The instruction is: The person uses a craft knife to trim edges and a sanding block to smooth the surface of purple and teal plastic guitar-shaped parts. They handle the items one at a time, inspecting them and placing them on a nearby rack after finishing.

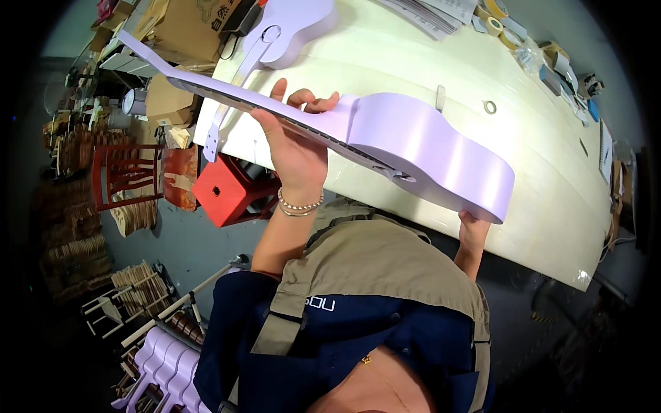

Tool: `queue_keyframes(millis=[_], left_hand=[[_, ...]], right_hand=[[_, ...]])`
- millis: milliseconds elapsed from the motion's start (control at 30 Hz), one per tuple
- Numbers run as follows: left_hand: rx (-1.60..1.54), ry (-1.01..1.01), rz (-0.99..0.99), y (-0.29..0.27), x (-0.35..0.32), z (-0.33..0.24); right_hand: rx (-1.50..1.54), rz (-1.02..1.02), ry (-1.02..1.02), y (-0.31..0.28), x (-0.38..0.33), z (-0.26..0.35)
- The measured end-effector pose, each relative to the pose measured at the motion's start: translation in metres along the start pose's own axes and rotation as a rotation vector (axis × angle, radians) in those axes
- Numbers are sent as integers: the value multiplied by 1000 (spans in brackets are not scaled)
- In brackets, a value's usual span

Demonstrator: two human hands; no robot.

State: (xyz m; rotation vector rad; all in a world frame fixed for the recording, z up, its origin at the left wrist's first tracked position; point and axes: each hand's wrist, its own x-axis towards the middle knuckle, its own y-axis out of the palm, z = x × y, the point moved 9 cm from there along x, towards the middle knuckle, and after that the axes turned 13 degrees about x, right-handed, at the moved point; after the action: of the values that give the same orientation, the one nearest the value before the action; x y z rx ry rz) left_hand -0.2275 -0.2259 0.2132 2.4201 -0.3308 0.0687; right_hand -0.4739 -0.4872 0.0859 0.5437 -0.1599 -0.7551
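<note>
Head view: a lilac guitar (437, 141) tilts above the cream counter (558, 206), left hand (299, 153) wrapped around its neck (227, 91), right hand (475, 232) gripping its lower end (494, 196); a slack grip there could let it strike the counter.

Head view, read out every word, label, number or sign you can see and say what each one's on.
I'm not quoting wording, only placing it.
Navy shirt: white letters, partly covered.
Cardboard box: dark printed characters and a mark.
Stacked papers: print too small to read.
Held purple guitar: no lettering I can make out.
</note>
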Motion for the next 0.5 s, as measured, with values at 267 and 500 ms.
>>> queue_keyframes(millis=[267, 500], left_hand=[[347, 51, 4, 11, -15, -20], [556, 96, -287, 11, 17, -39]], right_hand=[[-68, 38, 40, -12, -11, -17], [-536, 25, -41, -25, -6, -49]])
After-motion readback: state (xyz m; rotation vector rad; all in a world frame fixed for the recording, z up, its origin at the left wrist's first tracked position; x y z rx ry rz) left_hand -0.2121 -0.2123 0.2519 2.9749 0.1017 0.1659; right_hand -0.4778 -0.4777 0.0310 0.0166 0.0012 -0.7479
